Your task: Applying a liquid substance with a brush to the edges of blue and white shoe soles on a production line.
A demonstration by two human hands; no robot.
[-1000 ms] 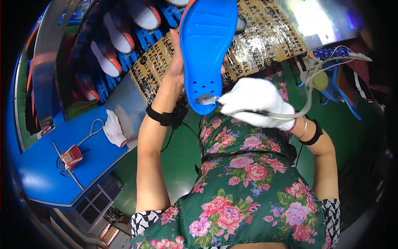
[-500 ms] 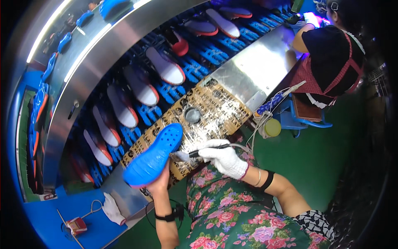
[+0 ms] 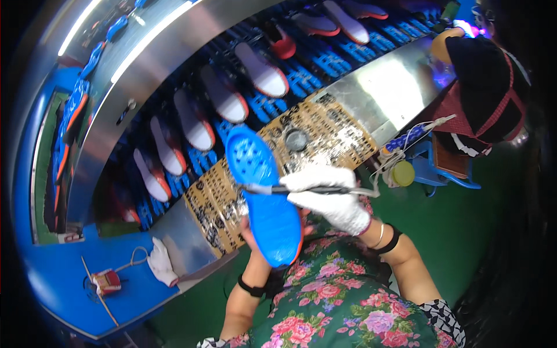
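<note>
Blue moulded rubber shoe sole [image 3: 262, 197] is gripped from beneath by left hand [image 3: 255, 229], mostly hidden; white-gloved right hand [image 3: 328, 194], at 3 o'clock, is clamped on thin dark-handled brush [image 3: 290, 189], tip indistinct.

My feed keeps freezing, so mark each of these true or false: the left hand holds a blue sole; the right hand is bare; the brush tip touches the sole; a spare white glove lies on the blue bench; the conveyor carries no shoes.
1. The left hand holds a blue shoe sole. True.
2. The right hand is bare. False: it wears a white glove.
3. The brush tip touches the sole. True.
4. A spare white glove lies on the blue bench. True.
5. The conveyor carries no shoes. False: a row of shoes rides on it.
</note>
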